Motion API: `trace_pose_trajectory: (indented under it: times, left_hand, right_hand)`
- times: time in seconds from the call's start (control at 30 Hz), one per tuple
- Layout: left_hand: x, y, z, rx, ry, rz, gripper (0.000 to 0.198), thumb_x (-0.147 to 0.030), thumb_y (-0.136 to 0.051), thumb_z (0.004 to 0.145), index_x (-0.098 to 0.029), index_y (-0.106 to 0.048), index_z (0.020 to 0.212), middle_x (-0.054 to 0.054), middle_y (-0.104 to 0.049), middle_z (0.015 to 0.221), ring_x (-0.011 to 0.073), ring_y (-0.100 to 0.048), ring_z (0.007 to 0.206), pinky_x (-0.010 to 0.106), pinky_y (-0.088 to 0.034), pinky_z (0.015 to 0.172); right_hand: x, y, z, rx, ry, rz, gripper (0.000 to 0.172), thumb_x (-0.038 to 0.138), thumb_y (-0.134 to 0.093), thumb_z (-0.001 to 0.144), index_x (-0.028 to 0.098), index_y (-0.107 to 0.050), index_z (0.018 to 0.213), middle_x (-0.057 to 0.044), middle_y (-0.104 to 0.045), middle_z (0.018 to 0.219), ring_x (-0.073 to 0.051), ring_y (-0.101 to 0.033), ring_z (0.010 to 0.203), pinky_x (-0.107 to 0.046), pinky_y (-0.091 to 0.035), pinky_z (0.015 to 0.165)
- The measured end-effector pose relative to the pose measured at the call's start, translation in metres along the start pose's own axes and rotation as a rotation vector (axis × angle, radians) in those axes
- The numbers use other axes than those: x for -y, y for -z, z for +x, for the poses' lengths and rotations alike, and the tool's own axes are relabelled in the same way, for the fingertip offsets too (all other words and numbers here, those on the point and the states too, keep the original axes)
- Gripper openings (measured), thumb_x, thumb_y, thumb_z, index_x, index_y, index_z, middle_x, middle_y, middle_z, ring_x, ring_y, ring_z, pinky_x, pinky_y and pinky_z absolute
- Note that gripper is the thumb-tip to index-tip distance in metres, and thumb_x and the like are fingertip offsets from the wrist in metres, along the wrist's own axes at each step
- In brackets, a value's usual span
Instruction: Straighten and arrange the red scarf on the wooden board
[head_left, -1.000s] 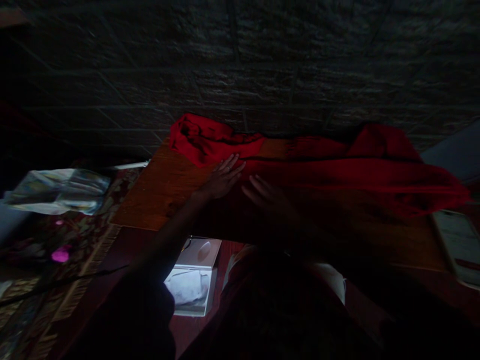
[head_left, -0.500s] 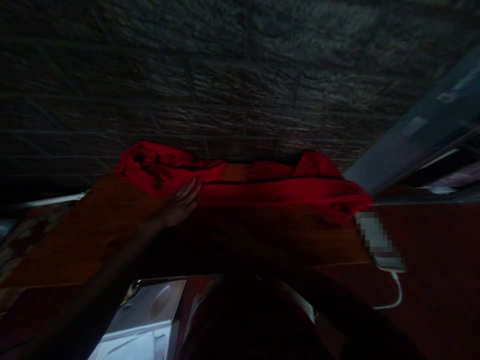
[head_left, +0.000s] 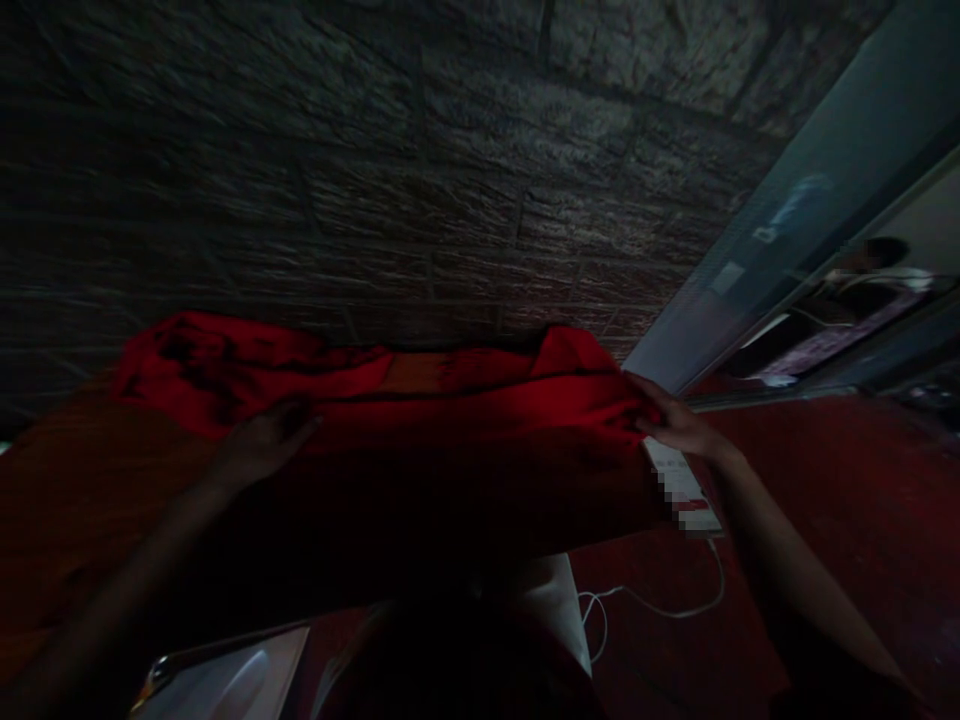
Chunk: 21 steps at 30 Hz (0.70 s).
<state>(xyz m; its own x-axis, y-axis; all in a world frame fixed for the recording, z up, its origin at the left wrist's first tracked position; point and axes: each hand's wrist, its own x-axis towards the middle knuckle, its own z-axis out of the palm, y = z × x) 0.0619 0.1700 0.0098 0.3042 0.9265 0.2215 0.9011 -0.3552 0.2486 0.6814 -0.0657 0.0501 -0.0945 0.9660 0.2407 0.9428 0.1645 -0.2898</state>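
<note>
A long red cloth [head_left: 450, 410] lies stretched and partly folded along the wooden table [head_left: 112, 490], bunched at its left end. My right hand [head_left: 679, 425] pinches the cloth's right end at the table's far right corner. Closer to the middle-left, my left hand [head_left: 262, 440] is curled at the cloth's front edge, thumb and fingers closing on the fabric. Dim light and some blur obscure its fingertips. What kind of cloth article it is cannot be made out.
A rough brick wall [head_left: 360, 200] rises behind the table. At right stand a grey door frame [head_left: 750, 220] and a white power strip [head_left: 686, 490] with a white cord [head_left: 675, 612]. A shiny panel [head_left: 225, 680] lies below left. A person [head_left: 877, 260] is beyond the doorway.
My right hand has come out of the dark to the cloth's right end and taken hold. My left hand has gone from lying flat to curling at the front edge. The view has turned right.
</note>
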Motion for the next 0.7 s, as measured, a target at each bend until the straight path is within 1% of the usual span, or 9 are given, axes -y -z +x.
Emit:
trace_pose_trajectory:
  times: [0.07,0.17,0.27,0.33,0.43,0.5,0.53,0.6,0.7]
  left_hand:
    - [0.000,-0.001,0.003,0.048,0.033,0.018,0.048,-0.061,-0.045,0.088,-0.022,-0.064,0.109,0.005,-0.077,0.101,0.0294,-0.074,0.085,0.042,-0.061,0.073]
    - [-0.001,0.005,0.003,0.122,0.050,0.013,0.052,-0.057,-0.045,0.090,-0.017,-0.063,0.117,0.011,-0.074,0.115,0.0308,-0.072,0.098,0.043,-0.059,0.084]
    - [-0.009,0.016,0.001,0.190,0.045,0.033,0.051,-0.051,-0.044,0.093,-0.013,-0.061,0.123,0.014,-0.072,0.119,0.0293,-0.071,0.102,0.038,-0.057,0.087]
    - [-0.022,0.023,0.002,0.195,0.025,0.066,0.050,-0.044,-0.044,0.094,-0.008,-0.059,0.125,0.018,-0.068,0.123,0.0330,-0.068,0.108,0.042,-0.054,0.092]
    - [-0.061,0.024,0.013,0.138,-0.052,0.087,0.047,-0.039,-0.042,0.095,-0.009,-0.059,0.128,0.020,-0.063,0.131,0.0369,-0.058,0.123,0.049,-0.044,0.104]
    - [-0.101,0.016,0.026,0.169,-0.186,0.001,0.039,-0.041,-0.040,0.097,-0.021,-0.063,0.123,0.008,-0.066,0.128,0.0239,-0.061,0.120,0.034,-0.043,0.106]
    - [-0.122,0.009,0.033,0.242,-0.302,-0.156,0.039,-0.041,-0.040,0.097,-0.021,-0.063,0.122,0.008,-0.067,0.126,0.0216,-0.062,0.117,0.031,-0.043,0.104]
    - [-0.164,-0.007,0.048,0.482,-0.430,-0.410,0.041,-0.044,-0.043,0.096,-0.018,-0.062,0.120,0.009,-0.067,0.124,0.0206,-0.063,0.112,0.029,-0.044,0.099]
    - [-0.209,-0.031,0.066,0.601,-0.469,-0.450,0.043,-0.049,-0.048,0.093,-0.016,-0.066,0.113,0.009,-0.070,0.116,0.0204,-0.064,0.103,0.027,-0.045,0.090]
  right_hand:
    - [0.008,-0.004,0.013,0.023,0.067,-0.040,0.080,0.033,-0.063,0.086,0.020,-0.027,0.158,-0.016,-0.035,0.158,-0.031,-0.038,0.143,-0.050,-0.039,0.115]
    - [0.027,-0.017,0.031,0.047,0.130,-0.171,0.082,0.027,-0.065,0.082,0.018,-0.031,0.156,-0.016,-0.031,0.160,-0.033,-0.031,0.147,-0.054,-0.036,0.116]
    - [0.042,-0.027,0.041,0.013,0.125,-0.274,0.072,0.016,-0.056,0.082,0.015,-0.040,0.152,-0.016,-0.041,0.154,-0.031,-0.040,0.141,-0.051,-0.038,0.115]
    - [0.047,-0.030,0.042,-0.015,0.090,-0.312,0.066,0.011,-0.051,0.082,0.013,-0.046,0.148,-0.017,-0.049,0.148,-0.030,-0.050,0.133,-0.047,-0.043,0.112]
    - [0.050,-0.030,0.042,-0.043,0.056,-0.319,0.066,0.009,-0.048,0.081,0.016,-0.049,0.146,-0.015,-0.053,0.145,-0.029,-0.054,0.129,-0.044,-0.045,0.110]
    - [0.051,-0.030,0.041,-0.057,0.059,-0.298,0.067,0.009,-0.047,0.080,0.018,-0.049,0.147,-0.013,-0.052,0.146,-0.028,-0.053,0.131,-0.043,-0.044,0.111]
    - [0.051,-0.031,0.041,-0.067,0.061,-0.284,0.068,0.009,-0.047,0.080,0.018,-0.049,0.147,-0.012,-0.051,0.147,-0.027,-0.052,0.132,-0.043,-0.043,0.112]
    - [0.050,-0.031,0.041,-0.089,0.057,-0.251,0.067,0.009,-0.047,0.081,0.020,-0.049,0.147,-0.010,-0.052,0.147,-0.026,-0.052,0.133,-0.042,-0.042,0.114]
    - [0.048,-0.028,0.040,-0.135,0.035,-0.185,0.067,0.010,-0.046,0.081,0.022,-0.049,0.147,-0.008,-0.056,0.143,-0.024,-0.053,0.132,-0.041,-0.043,0.114]
